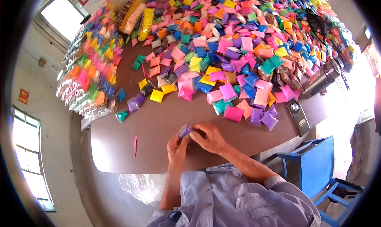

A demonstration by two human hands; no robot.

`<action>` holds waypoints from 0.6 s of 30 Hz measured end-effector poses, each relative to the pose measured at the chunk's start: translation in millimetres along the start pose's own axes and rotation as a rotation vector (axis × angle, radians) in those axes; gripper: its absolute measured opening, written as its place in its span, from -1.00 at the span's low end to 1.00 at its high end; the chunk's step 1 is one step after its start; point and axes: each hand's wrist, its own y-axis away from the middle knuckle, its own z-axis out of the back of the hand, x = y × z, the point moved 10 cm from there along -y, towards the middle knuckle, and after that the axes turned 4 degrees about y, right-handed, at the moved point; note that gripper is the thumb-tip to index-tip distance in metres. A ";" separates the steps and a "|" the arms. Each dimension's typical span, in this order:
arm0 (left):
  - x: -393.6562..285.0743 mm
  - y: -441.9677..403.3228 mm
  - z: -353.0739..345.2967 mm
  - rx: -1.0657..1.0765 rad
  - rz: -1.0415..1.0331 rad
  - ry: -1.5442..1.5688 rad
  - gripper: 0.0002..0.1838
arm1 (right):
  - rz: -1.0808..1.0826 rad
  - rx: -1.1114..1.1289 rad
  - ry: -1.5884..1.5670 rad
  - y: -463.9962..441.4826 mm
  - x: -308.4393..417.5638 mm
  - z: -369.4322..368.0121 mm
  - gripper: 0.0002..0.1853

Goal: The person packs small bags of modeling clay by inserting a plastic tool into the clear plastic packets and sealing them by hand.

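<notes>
Close to the table's front edge, both hands meet around a small purple packet with a clear plastic end. My left hand is closed, pinching it from below. Fingers of my right hand are bent around its right side, covering part of it. Beyond the hands lies a big heap of colored packets, in pink, purple, yellow, blue, green and other colors. A thin pink strip rests on the brown table to the left.
Clear bags full of packets are stacked at the left edge. On the right are a metal flask lying tilted and a dark rectangular device. Blue stools stand at the lower right. A clear plastic bag hangs below the front edge.
</notes>
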 end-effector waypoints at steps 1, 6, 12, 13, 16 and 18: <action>1.0 2.4 0.2 0.013 -0.005 -0.006 -0.77 | 0.003 -0.015 0.000 -0.9 -2.0 2.8 -0.74; -28.5 20.0 -18.2 0.112 -0.116 -0.201 -0.72 | 0.009 0.099 -0.010 3.0 -4.0 -4.5 -0.77; -25.0 21.8 -38.4 0.134 -0.088 -0.196 -0.72 | -0.123 -0.070 -0.261 10.0 -26.3 -1.9 -0.78; -28.3 19.9 -40.7 0.094 -0.146 -0.245 -0.70 | -0.112 -0.108 -0.285 10.0 -23.8 2.4 -0.78; -30.4 17.1 -40.8 0.092 -0.227 -0.232 -0.71 | -0.160 -0.038 -0.208 5.8 -14.6 8.0 -0.77; -31.6 17.7 -37.1 0.091 -0.226 -0.303 -0.74 | -0.176 0.048 -0.180 3.3 -22.3 3.5 -0.76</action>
